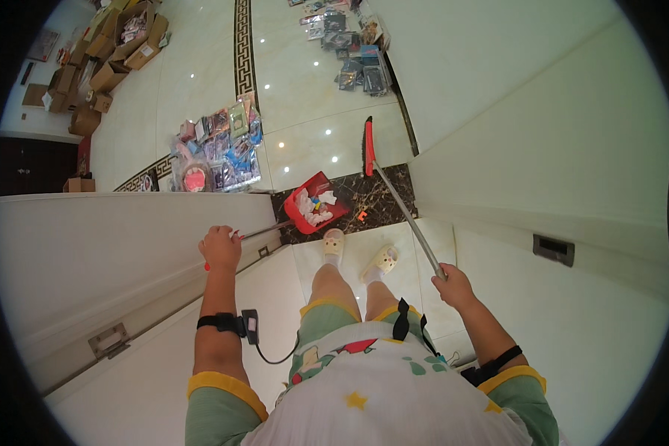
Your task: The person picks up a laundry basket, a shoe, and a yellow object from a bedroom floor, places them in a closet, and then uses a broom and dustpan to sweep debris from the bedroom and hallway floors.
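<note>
My left hand [221,248] is closed around the handle of a red long-handled dustpan [334,214]. The pan rests at the dark marble threshold [382,195], holding crumpled white paper [304,203] and small bits of coloured litter. In my right hand [455,286] is the metal pole of a broom [369,148] with a red head and dark bristles. Its head is over the pale tiles just beyond the threshold, apart from the dustpan. A small orange piece [362,216] lies on the marble between the pan and the broom pole.
White walls flank the doorway, with a metal strike plate [108,340] on the left and a recessed latch [553,250] on the right. Beyond lie packaged goods [223,145], more packets [351,50] along the right wall, and cardboard boxes [111,75]. My feet wear cream clogs [386,257].
</note>
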The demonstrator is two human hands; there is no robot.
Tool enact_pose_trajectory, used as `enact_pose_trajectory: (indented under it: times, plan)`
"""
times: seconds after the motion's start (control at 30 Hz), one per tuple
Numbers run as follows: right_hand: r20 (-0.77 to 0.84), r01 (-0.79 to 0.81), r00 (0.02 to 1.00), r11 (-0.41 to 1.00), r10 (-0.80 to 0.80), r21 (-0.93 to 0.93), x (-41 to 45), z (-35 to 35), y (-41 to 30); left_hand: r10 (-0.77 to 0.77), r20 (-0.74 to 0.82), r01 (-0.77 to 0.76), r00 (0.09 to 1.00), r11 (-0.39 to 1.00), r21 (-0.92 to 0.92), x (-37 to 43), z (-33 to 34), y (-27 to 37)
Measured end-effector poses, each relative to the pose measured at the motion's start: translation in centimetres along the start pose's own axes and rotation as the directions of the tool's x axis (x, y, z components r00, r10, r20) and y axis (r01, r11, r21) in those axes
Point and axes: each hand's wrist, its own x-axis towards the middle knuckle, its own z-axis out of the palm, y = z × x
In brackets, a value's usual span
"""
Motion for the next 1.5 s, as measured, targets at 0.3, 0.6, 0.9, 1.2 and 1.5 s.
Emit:
enact_pose_trajectory:
  times: [0.3, 0.6, 0.9, 1.2, 1.5]
  plan:
    - [0.046, -0.083, 0.996, 0.987, 0.077, 0.139, 0.0, 2.0, 0.4, 0.462, 0.211, -0.365, 0.862, 0.853, -0.374, 0.2, 9.2, 13.2]
    - [0.359, -0.505, 0.809, 0.863, 0.466, 0.017, 5.7, 6.3, 5.3, 0.346, 0.647, -0.100, 0.680, 0.917, -0.386, 3.3, 28.0, 23.4]
    - [0.268, -0.399, 0.816, 0.834, 0.513, -0.380, 11.5, 2.2, 2.3, 0.106, 0.781, 0.146, 0.616, 0.958, -0.246, 5.2, 49.8, 31.1]
    - [0.223, -0.615, 0.723, 0.756, 0.654, -0.222, 16.1, 1.1, 1.7, 0.171, 0.583, 0.007, 0.794, 0.957, -0.289, 2.1, 59.4, 34.5]
    - [0.173, -0.433, 0.872, 0.887, 0.457, -0.162, 14.5, 1.2, 0.7, 0.242, 0.593, -0.105, 0.768, 0.961, -0.256, 1.7, 55.2, 31.8]
